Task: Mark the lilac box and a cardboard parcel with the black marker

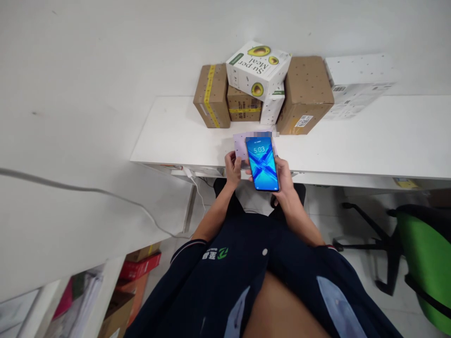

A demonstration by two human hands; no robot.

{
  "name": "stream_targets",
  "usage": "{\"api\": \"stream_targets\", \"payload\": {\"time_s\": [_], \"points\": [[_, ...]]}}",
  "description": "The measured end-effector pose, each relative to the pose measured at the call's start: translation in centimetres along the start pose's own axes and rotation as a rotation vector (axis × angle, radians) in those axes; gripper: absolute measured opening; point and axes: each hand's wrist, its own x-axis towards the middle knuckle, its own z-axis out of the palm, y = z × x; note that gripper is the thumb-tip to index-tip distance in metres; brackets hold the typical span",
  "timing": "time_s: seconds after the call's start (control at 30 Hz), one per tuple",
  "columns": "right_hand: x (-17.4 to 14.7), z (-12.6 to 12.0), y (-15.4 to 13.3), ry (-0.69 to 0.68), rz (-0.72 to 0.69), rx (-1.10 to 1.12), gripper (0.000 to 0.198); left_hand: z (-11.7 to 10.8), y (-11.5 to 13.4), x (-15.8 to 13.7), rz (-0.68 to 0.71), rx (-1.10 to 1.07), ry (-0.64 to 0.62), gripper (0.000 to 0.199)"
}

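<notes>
Right hand (283,176) wrapped around a phone (262,163), lit screen up, just over the near edge of the white tabletop (352,141). Left hand (233,169) pinching a pale card (241,144) beside the phone. Behind: 3 brown boxes (305,94), plus an avocado-printed carton (259,68).

A lit blue-screened smartphone (262,164) sits in the right hand (283,180) at the near edge of the white worktop (369,141), over a pale paper slip (241,143) pinched by the left hand (233,170). Behind the phone, a white avocado-printed carton (258,68) tops brown cardboard boxes (305,94). Right of the phone, on the floor, stands a green office chair (424,263).
</notes>
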Motion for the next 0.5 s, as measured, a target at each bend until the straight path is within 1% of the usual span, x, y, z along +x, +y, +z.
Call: {"api": "stream_targets", "payload": {"time_s": [0.07,0.13,0.23,0.3,0.4,0.43,0.5], "points": [[-0.8,-1.7,-1.4,0.167,-0.124,-0.178,0.045,0.1,0.1,0.1,0.021,-0.01,0.002,0.067],[-1.6,-3.9,-2.8,0.375,-0.237,-0.418,0.044,0.3,0.1,0.2,0.027,-0.015,0.01,0.069],[-2.5,-7.7,-4.5,0.681,-0.352,-0.923,0.049,0.4,0.2,0.1,0.012,-0.007,0.016,0.071],[-2.5,-10.2,-5.4,0.811,-0.362,-1.291,0.055,0.4,0.2,0.1,0.003,0.001,0.015,0.073],[-1.8,-13.2,-6.3,0.911,-0.281,-1.744,0.064,0.5,0.2,0.1,0.004,-0.001,0.014,0.074],[-1.5,-14.0,-6.5,0.919,-0.251,-1.852,0.066,0.5,0.1,0.2,0.005,-0.003,0.014,0.074],[-0.8,-15.4,-6.9,0.906,-0.216,-1.988,0.07,0.4,-0.1,0.3,0.007,-0.012,0.002,0.073]]}}
